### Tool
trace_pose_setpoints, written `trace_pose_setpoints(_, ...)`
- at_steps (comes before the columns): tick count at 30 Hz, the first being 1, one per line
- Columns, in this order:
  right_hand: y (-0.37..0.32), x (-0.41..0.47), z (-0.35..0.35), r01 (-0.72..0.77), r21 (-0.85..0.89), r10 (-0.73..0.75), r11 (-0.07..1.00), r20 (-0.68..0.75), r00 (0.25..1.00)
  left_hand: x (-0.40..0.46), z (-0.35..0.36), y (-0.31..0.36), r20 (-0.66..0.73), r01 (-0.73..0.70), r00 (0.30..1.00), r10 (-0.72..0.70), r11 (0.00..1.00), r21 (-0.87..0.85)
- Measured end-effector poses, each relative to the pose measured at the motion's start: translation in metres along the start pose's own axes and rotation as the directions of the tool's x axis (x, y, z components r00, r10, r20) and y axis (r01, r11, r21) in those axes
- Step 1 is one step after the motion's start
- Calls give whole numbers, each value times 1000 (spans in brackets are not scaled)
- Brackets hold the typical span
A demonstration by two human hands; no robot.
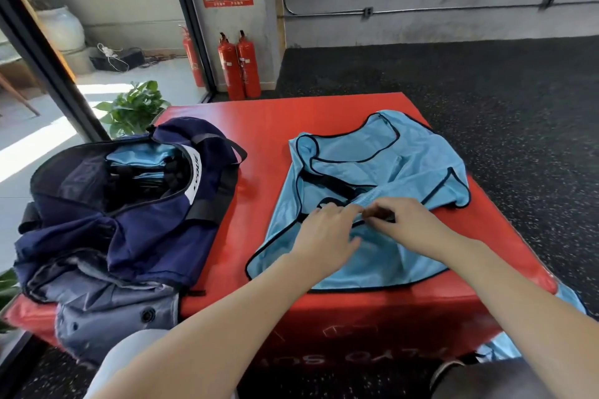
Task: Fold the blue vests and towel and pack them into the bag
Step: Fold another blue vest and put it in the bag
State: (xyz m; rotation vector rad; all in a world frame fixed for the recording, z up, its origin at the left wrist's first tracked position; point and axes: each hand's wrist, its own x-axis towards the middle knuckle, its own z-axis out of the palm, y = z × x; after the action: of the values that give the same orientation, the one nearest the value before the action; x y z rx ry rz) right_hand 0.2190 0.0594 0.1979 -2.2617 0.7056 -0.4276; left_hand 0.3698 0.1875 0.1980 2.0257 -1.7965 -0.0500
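We have a thin, shiny light-blue vest (372, 172) with dark piping spread on the red padded box (265, 126), its long axis running from our near edge away, neck end far and tilted right. Our left hand (324, 233) and right hand (405, 223) pinch a ridge of its fabric at the middle, fingers curled. Left of the vest on the box slumps the open navy bag (146, 210), blue folded cloth inside.
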Motion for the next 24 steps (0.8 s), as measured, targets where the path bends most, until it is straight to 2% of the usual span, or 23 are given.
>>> trace_pose_setpoints(7, -3, 6, -7, -44, 86, 42, 995, 24, 999, 8, -14, -32, -83, 89, 990, -115, 959, -270)
trace_pose_setpoints(12, 1, 7, -24, -5, 11, 6, 1000, -106, 994, 3, -48, -66, -117, 112, 980, -161, 932, -344)
trace_pose_setpoints(19, 18, 0, -50, -54, -60, 42, 997, -185, 982, -2, -95, -110, -337, 135, 898, -282, 906, -400)
trace_pose_setpoints(24, 19, -14, -58, -56, -167, 13, 984, -250, 968, -18, -105, -141, -391, 170, 841, -375, 868, -468)
